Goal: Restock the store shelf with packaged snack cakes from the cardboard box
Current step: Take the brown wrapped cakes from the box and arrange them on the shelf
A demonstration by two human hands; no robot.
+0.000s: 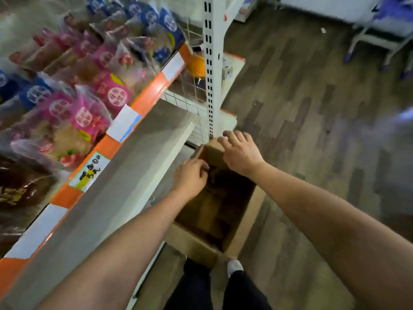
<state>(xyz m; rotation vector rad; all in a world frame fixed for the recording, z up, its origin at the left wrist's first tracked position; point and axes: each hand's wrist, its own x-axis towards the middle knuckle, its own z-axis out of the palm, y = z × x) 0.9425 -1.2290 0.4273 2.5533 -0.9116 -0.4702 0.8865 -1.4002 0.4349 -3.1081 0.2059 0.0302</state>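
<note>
An open cardboard box (244,222) stands on the floor against the foot of the shelf. Its inside is dark, and I cannot make out single packages in it. My left hand (192,175) reaches into the box's far end with curled fingers; blur hides whether they hold anything. My right hand (241,151) hovers over the box's far flap (213,148) with its fingers spread. Pink snack cake packages (114,92) and blue snack cake packages (169,21) fill the shelf at the upper left.
The shelf's orange and white price strip (125,124) runs diagonally, with a grey ledge (125,175) below it. A white perforated upright (210,70) rises just beyond the box. Wooden floor (312,108) stretches to the right. My legs and a shoe (234,266) are behind the box.
</note>
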